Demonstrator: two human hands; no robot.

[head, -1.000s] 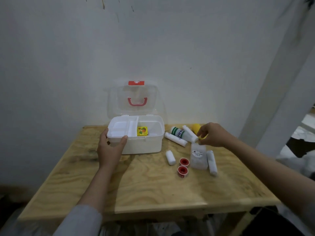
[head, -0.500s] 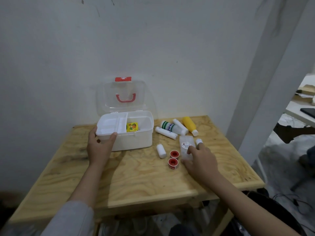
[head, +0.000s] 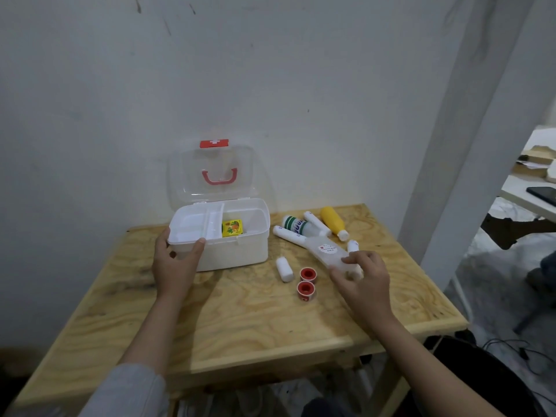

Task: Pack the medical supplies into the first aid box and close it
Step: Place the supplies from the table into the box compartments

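The white first aid box (head: 237, 249) stands open on the wooden table (head: 240, 320), its clear lid (head: 212, 176) upright with a red handle. A small yellow packet (head: 232, 227) lies inside. My left hand (head: 176, 261) grips the box's front left corner. My right hand (head: 362, 276) pinches a clear plastic pouch with a red-and-white label (head: 326, 251), lifting it off the table at a tilt. Two red tape rolls (head: 307, 281) and a white bandage roll (head: 284, 268) lie left of that hand. Behind are a yellow bottle (head: 332, 221), a green-labelled bottle (head: 296, 225) and white tubes (head: 287, 234).
A white wall stands right behind the table. A white pillar (head: 469, 145) rises at the right edge. Beyond it is another surface with a dark phone (head: 543, 194). Cables lie on the floor at lower right.
My right hand came back from the bottles at the rear, dropped onto the clear pouch and now lifts it at a tilt. My left hand has stayed on the box corner.
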